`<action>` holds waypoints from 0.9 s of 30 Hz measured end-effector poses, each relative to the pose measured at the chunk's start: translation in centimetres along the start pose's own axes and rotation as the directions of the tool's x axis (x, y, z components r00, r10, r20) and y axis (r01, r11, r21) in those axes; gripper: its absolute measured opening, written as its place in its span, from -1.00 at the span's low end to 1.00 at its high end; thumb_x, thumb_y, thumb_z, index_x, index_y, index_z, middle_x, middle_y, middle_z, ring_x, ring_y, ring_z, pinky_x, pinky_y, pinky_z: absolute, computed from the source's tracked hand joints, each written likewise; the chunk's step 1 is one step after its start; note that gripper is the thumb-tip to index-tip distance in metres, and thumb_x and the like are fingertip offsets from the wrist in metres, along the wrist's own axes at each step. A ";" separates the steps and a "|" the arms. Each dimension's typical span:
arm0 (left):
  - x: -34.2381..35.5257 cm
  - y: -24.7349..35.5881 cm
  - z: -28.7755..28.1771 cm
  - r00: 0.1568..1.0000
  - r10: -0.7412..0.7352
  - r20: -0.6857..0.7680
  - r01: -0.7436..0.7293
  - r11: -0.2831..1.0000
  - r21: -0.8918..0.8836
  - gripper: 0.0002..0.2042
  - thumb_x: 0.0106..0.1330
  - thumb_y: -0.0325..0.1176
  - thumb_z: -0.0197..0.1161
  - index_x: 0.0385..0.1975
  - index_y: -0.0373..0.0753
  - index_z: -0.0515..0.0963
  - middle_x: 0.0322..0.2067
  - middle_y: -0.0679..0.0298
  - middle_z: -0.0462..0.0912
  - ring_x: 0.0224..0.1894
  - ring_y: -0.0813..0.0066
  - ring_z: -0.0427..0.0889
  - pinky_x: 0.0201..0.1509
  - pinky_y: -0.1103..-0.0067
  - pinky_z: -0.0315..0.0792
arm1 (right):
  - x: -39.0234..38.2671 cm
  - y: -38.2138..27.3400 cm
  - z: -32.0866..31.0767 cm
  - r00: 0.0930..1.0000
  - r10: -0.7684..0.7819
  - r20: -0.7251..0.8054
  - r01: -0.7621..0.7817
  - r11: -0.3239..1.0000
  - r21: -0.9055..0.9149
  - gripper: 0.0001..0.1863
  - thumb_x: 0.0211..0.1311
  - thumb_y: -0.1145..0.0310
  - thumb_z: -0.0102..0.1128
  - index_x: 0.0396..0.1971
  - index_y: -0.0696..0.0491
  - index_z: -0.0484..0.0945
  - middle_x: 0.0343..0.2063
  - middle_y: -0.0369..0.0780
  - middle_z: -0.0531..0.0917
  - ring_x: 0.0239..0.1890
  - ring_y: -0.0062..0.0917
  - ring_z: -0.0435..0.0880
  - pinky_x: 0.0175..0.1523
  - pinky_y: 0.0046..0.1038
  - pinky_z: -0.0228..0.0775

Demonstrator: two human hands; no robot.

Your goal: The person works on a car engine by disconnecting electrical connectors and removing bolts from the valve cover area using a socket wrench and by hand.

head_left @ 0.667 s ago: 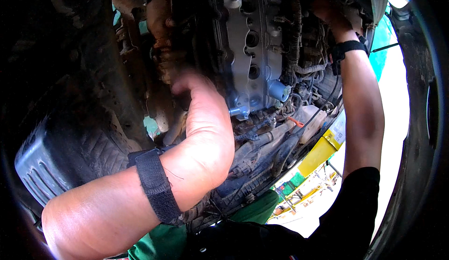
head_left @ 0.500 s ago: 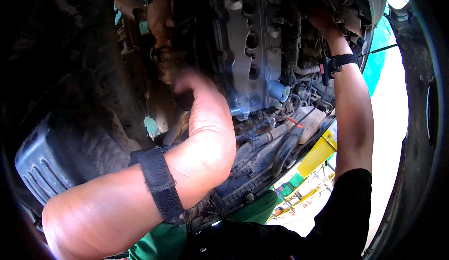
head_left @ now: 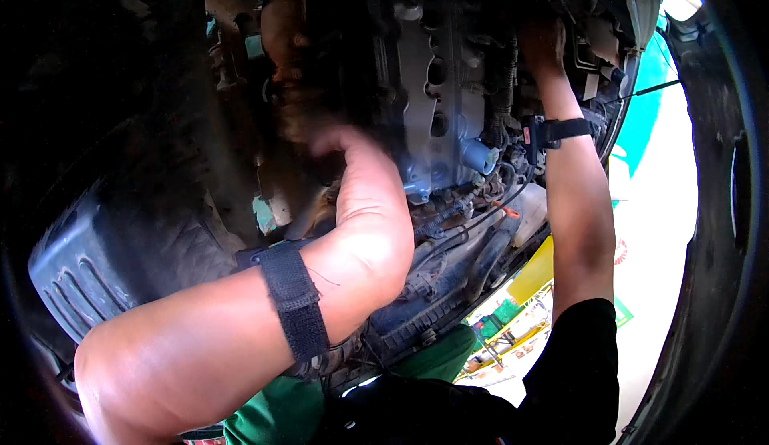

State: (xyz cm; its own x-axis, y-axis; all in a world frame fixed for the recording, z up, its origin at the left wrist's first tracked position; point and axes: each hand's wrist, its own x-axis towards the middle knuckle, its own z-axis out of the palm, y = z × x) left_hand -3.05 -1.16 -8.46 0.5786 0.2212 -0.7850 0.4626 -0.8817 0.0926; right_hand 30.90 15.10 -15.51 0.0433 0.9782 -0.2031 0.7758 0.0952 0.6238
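Note:
Both my arms reach into a car's engine bay. My left hand [head_left: 344, 144] is at the rust-brown pipework [head_left: 284, 36] left of the dark engine cover [head_left: 416, 84], its finger ends dim and blurred, so whether it grips anything is unclear. A blue-lit metal pipe stub [head_left: 477, 157] sticks out near that cover's lower right. My right hand [head_left: 546, 48] is raised among dark hoses and wiring at the upper right, fingers lost in shadow. Each wrist wears a black strap.
A grey ribbed panel [head_left: 92, 265] fills the lower left, and a translucent reservoir [head_left: 529, 213] sits below the engine. A dark body edge [head_left: 717, 205] curves down the right. Green clothing [head_left: 272, 405] shows below me, with yellow framework [head_left: 529, 269] beyond the bay.
My right hand and forearm have moved left and lower into the bay. My left arm has shifted slightly right and up in the picture, its hand still at the pipework.

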 end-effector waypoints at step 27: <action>-0.3 -0.7 -0.7 0.998 0.060 -0.027 -0.062 0.995 -0.078 -0.59 0.19 -0.28 0.21 0.05 -0.24 0.61 0.02 0.08 0.60 0.04 0.13 0.54 0.02 0.15 0.38 | 2.2 -4.7 -4.0 0.999 0.015 0.043 -0.023 0.979 0.203 -0.34 0.11 -0.23 0.20 0.10 -0.08 0.60 0.04 0.03 0.63 0.08 -0.04 0.61 0.08 -0.10 0.49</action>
State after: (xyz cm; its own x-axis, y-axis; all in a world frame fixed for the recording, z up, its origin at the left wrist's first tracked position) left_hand -3.07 -0.36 -7.85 0.6232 0.1786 -0.7614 0.4769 -0.8584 0.1890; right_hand 24.84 17.53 -15.86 0.0819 0.9706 -0.2265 0.8863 0.0330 0.4619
